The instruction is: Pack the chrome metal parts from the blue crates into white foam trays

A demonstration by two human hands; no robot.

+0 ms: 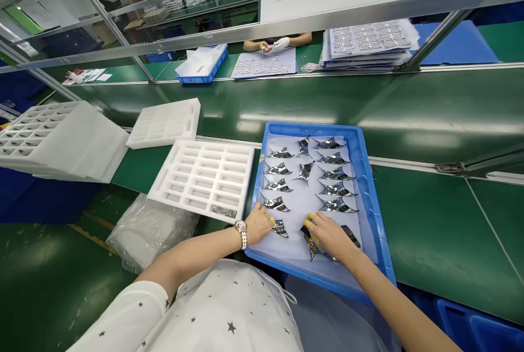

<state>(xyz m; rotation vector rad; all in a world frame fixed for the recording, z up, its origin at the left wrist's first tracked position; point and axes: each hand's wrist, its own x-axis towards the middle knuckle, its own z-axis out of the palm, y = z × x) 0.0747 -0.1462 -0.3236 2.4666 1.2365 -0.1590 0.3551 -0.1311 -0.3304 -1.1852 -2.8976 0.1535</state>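
Note:
A blue tray (370, 199) lined with white sheet holds several shiny, pointed metal pieces (335, 189) in rough columns. My left hand (259, 224), with a watch at the wrist and yellow on a fingertip, is closed at the tray's left edge, its fingers at a metal piece (280, 228). Over the tray's lower right part, my right hand (325, 233) has yellow-covered fingertips pressed against a dark shiny piece (311, 245). More pieces lie partly hidden under that hand. Left of the tray, a white slotted foam tray (208, 169) has one metal piece (224, 210) in its lower right slot.
Another foam tray (164, 121) lies behind, and a stack of foam trays (65, 139) stands at far left. A plastic-wrapped bundle (151, 232) is below. Metal rails (229, 33) cross ahead. Beyond them, another person's hands (275, 45) work over a white sheet (266, 64).

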